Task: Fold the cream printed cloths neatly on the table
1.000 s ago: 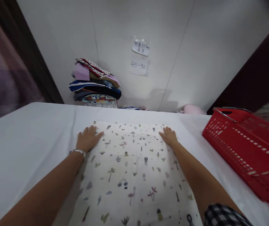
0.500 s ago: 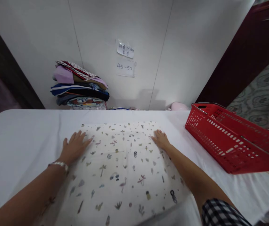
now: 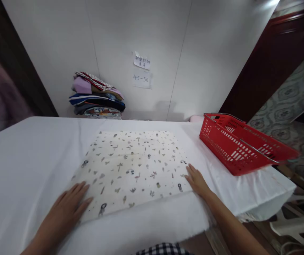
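A white cloth (image 3: 138,166) printed with small palms, flamingos and cacti lies spread flat on the white-covered table (image 3: 42,152). My left hand (image 3: 68,209) rests palm down at the cloth's near left corner, fingers stretched out. At the near right corner, my right hand (image 3: 198,180) lies flat with its fingertips by the cloth's edge. Neither hand grasps anything. Faint crease lines cross the fabric, and its near edge runs slightly slanted between my two hands.
A red plastic basket (image 3: 231,145) with metal handles stands on the table's right side. Folded clothes (image 3: 98,95) are stacked at the back left against the wall. Paper notes (image 3: 142,78) are stuck on the wall. A white plastic stool (image 3: 298,223) stands at the lower right.
Both hands have slid from the cloth's far part toward me, to its near corners. The cloth lies flat, and its near edge now shows fully. My view has shifted back.
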`<state>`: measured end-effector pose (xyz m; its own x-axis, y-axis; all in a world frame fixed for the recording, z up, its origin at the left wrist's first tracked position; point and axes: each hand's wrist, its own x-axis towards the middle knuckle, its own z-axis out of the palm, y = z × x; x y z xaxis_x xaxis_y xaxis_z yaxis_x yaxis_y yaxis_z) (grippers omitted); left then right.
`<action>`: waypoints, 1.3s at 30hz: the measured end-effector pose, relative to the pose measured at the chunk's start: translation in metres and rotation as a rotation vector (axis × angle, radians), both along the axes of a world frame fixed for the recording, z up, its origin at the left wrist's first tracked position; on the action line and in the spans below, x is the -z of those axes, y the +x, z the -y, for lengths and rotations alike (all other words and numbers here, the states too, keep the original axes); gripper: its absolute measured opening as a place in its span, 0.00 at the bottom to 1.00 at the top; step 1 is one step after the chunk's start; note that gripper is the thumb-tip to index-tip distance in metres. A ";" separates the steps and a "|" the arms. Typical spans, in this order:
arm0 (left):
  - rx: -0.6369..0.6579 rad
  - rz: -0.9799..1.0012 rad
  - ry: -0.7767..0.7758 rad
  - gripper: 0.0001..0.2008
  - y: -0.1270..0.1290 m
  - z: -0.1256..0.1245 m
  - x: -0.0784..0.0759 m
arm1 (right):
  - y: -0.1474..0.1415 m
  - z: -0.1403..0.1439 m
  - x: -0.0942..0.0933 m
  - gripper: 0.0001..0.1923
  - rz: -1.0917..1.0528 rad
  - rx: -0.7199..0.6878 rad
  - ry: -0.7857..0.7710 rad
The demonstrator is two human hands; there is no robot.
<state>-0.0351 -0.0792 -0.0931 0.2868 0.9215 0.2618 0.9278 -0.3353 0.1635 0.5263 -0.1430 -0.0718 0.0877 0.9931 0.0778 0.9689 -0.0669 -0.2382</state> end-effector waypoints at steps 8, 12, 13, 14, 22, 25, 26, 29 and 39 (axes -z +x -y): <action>0.008 0.092 -0.051 0.25 0.028 0.043 -0.024 | -0.032 0.020 -0.011 0.20 0.115 -0.006 0.246; 0.190 0.082 -0.077 0.25 0.057 0.060 -0.036 | -0.071 0.026 -0.017 0.19 0.000 -0.319 0.268; 0.224 0.090 -0.077 0.24 0.065 0.061 -0.038 | -0.082 0.026 -0.018 0.19 -0.036 -0.410 0.261; 0.246 0.103 -0.072 0.23 0.071 0.061 -0.039 | -0.092 0.026 -0.019 0.18 -0.066 -0.494 0.260; 0.362 0.210 -0.033 0.19 0.097 0.056 -0.044 | -0.145 0.012 -0.021 0.14 -0.103 -0.745 0.298; 0.344 0.234 -0.036 0.19 0.099 0.059 -0.045 | -0.153 0.012 -0.020 0.14 -0.099 -0.727 0.303; 0.336 0.238 -0.035 0.19 0.100 0.060 -0.045 | -0.155 0.012 -0.020 0.14 -0.096 -0.710 0.304; 0.324 0.229 -0.021 0.19 0.100 0.062 -0.047 | -0.158 0.014 -0.022 0.14 -0.090 -0.681 0.314; 0.263 -0.068 -0.037 0.16 0.109 0.068 -0.058 | -0.156 0.013 -0.016 0.15 -0.012 -0.632 0.334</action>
<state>0.0743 -0.1468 -0.0355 0.5332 0.8218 0.2010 0.8191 -0.5609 0.1201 0.3702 -0.1564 -0.0554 -0.4938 0.7777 0.3889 0.7957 0.5846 -0.1587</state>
